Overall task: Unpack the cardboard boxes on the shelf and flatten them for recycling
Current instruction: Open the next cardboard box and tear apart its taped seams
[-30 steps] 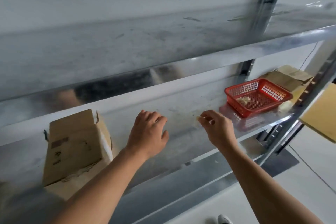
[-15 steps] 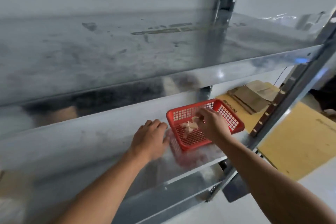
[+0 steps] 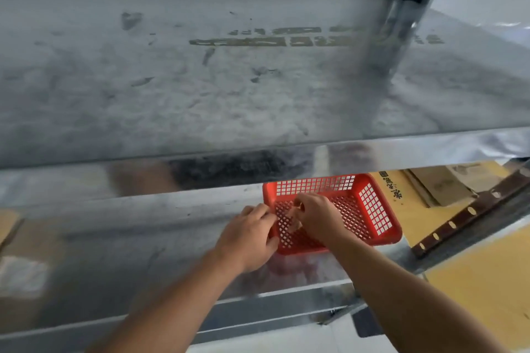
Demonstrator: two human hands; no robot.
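Two bare hands reach onto a shiny grey metal shelf (image 3: 129,241). Near its right end sits a red plastic basket (image 3: 372,209) with lots of little square holes. The left hand (image 3: 246,241) grips the basket's left wall: its fingers curl over the rim and its thumb presses the near corner. The right hand (image 3: 318,218) is inside the basket, with its fingers bent down over a small pale thing (image 3: 293,223) on the basket floor. That pale thing is blurry, and I cannot tell if the right hand is holding it or only touching it. Far to the left, at the edge of the view, there is a brown cardboard box (image 3: 20,252) with a white patch on it. It is very blurry and well apart from both hands. Past the right end of the shelf, lower down, some flat brown cardboard pieces (image 3: 438,186) lie in a pile on a big yellow-brown flat sheet (image 3: 487,281) with dark writing near its far edge. A dark brown post with a row of holes (image 3: 459,219) crosses in front of that sheet. Above the hands is a dusty grey upper shelf (image 3: 200,94), scratched and marked, with an upright grey metal post (image 3: 401,37) at its right.
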